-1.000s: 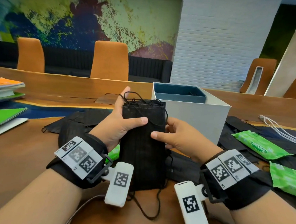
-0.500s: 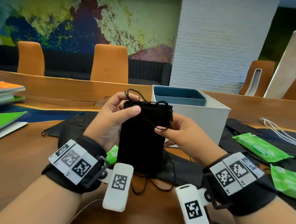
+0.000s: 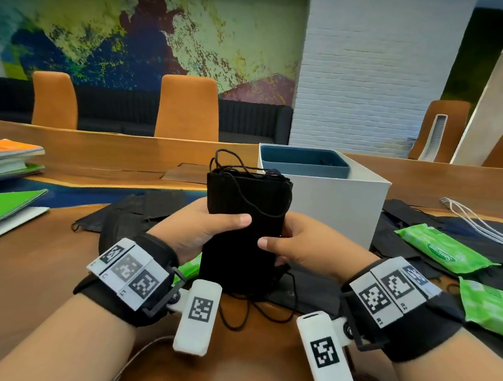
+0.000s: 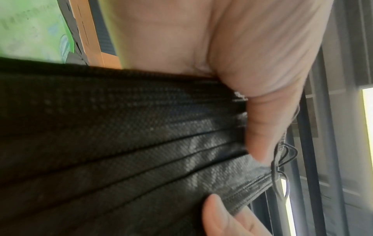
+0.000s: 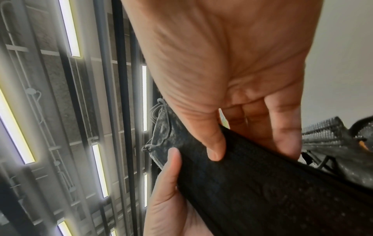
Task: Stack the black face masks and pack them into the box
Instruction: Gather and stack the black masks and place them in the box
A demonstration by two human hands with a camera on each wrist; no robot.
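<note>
The stack of black face masks (image 3: pixel 243 219) is held up on its short end, just in front of the box (image 3: pixel 332 202) and above the table (image 3: pixel 30 264). It is gripped from both sides. The left hand (image 3: pixel 195 231) is wrapped round the left edge, with the thumb laid across the front. The right hand (image 3: pixel 297 244) is wrapped round the right edge, thumb on the front too. So the fingers of both hands are curled and grasping the stack.

The step looks like squaring up the stack before it is packed. To do it well, the edges should be tapped level and the stack squeezed gently so no mask slips out. The thin ear loops (image 3: pixel 231 162) poke out at the top and hang down at the bottom. They should be tucked in, or they could be caught on the rim of the box.

The masks are made of soft, thin, pleated cloth with a fine woven look. The stack is a tall, bendy rectangle. The box is white and square, with stiff, smooth walls and a blue inside. More loose masks (image 3: pixel 154 207) are spread flat on the wooden table. Shiny green packets (image 3: pixel 445 251) are lying to the right.
</note>
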